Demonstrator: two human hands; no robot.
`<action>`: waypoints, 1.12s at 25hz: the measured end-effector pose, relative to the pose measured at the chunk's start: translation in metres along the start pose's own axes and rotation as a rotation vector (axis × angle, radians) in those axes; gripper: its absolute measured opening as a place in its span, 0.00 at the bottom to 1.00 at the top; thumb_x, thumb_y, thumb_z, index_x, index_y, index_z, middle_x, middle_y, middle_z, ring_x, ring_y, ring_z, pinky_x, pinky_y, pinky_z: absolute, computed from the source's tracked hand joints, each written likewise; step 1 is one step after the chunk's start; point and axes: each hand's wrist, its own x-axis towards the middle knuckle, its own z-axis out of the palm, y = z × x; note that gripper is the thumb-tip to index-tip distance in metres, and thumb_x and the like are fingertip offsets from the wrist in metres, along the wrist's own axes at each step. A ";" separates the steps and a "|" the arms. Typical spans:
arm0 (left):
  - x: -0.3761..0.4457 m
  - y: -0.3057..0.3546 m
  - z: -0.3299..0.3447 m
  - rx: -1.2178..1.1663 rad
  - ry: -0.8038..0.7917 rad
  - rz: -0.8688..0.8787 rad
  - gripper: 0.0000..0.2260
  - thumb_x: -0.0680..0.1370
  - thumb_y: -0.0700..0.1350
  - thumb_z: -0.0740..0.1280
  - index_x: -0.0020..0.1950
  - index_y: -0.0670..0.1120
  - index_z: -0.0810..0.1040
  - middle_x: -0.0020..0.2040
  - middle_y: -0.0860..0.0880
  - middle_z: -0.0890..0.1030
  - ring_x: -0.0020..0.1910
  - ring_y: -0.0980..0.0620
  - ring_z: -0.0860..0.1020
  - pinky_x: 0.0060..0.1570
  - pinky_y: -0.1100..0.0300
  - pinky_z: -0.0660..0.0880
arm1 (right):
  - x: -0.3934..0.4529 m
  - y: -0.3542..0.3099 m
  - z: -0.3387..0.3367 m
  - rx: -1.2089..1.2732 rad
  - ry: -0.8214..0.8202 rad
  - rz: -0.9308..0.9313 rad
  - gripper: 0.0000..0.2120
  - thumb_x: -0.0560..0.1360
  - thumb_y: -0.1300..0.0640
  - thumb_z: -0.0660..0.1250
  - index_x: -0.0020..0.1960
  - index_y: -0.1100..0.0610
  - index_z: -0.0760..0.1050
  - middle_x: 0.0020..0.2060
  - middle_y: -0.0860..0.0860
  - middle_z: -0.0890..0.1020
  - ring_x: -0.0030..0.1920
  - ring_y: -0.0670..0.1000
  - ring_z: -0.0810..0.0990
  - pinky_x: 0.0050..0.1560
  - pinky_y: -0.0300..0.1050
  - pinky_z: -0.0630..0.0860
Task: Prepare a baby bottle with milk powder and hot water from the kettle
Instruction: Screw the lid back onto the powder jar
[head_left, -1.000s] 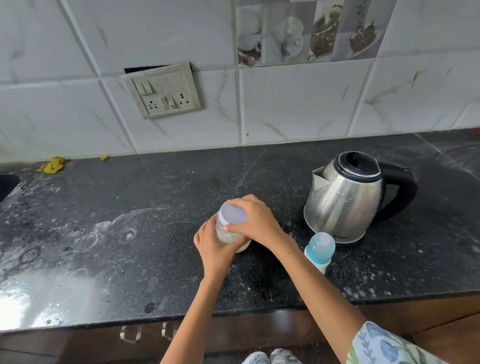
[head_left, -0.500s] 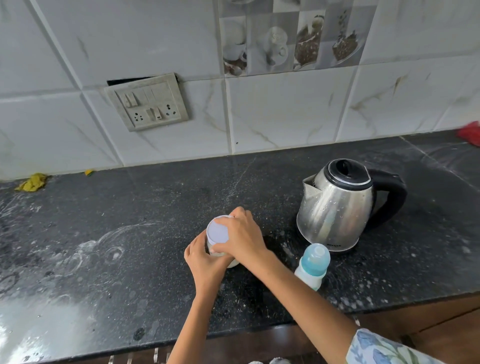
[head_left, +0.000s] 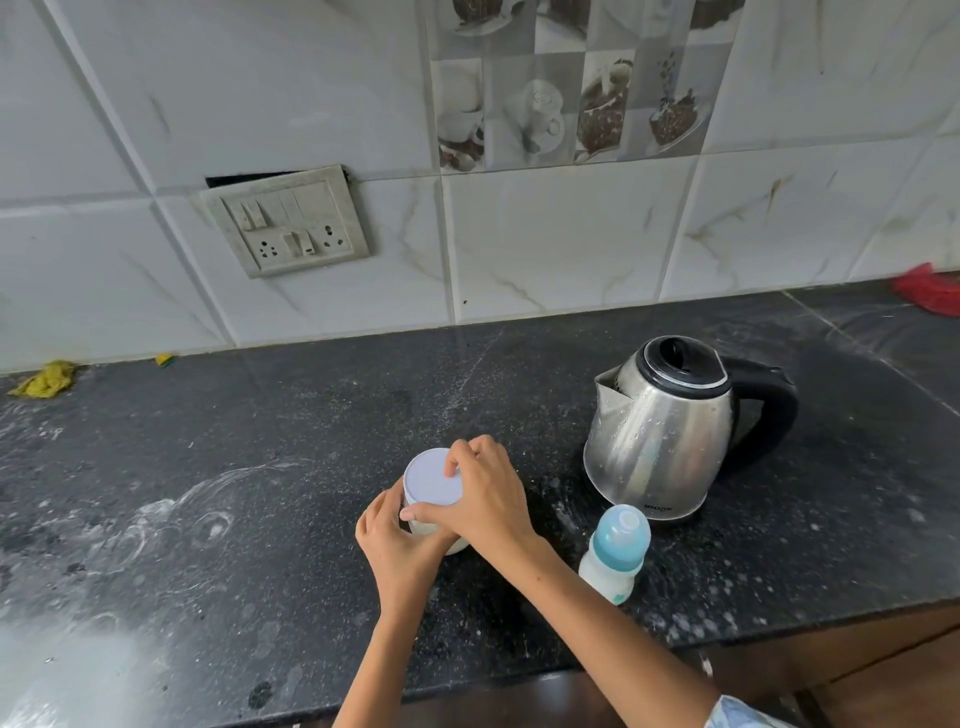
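A small clear jar with white powder stands on the black counter (head_left: 260, 519); its pale round lid (head_left: 428, 478) faces me. My left hand (head_left: 395, 540) wraps the jar's body from the left. My right hand (head_left: 488, 499) grips the lid from the right, fingers curled over its rim. The jar's body is mostly hidden by both hands. A baby bottle (head_left: 615, 556) with a blue cap stands upright to the right of my right wrist. Behind it sits a steel kettle (head_left: 665, 431) with a black lid and handle, spout to the left.
A tiled wall with a switch and socket plate (head_left: 288, 221) rises behind the counter. A yellow cloth (head_left: 44, 379) lies at the far left by the wall, a red object (head_left: 930, 293) at the far right. White powder smears mark the counter's left part.
The camera view has tilted up, so everything sits lower in frame. Both hands stay on the jar and lid; the jar now rests lower on the counter, its lid turned more toward me.
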 end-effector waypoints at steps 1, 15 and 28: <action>0.000 0.001 0.000 -0.001 -0.002 -0.004 0.35 0.57 0.63 0.67 0.62 0.48 0.77 0.55 0.58 0.74 0.61 0.53 0.69 0.65 0.55 0.59 | 0.002 0.000 -0.002 -0.054 0.009 0.002 0.32 0.59 0.33 0.75 0.50 0.53 0.69 0.52 0.50 0.72 0.54 0.51 0.72 0.53 0.46 0.71; -0.001 0.003 -0.002 -0.015 0.004 -0.005 0.36 0.56 0.64 0.70 0.62 0.52 0.77 0.54 0.60 0.75 0.58 0.58 0.67 0.64 0.58 0.58 | -0.006 0.028 0.001 0.465 -0.184 -0.009 0.29 0.69 0.46 0.75 0.67 0.51 0.72 0.69 0.45 0.69 0.67 0.44 0.68 0.69 0.45 0.68; -0.001 0.003 -0.001 0.014 0.015 0.016 0.34 0.59 0.64 0.67 0.63 0.52 0.77 0.55 0.61 0.77 0.56 0.62 0.68 0.64 0.60 0.56 | -0.009 0.031 0.018 0.264 -0.030 -0.101 0.28 0.71 0.46 0.73 0.69 0.50 0.74 0.69 0.51 0.71 0.68 0.52 0.69 0.69 0.51 0.69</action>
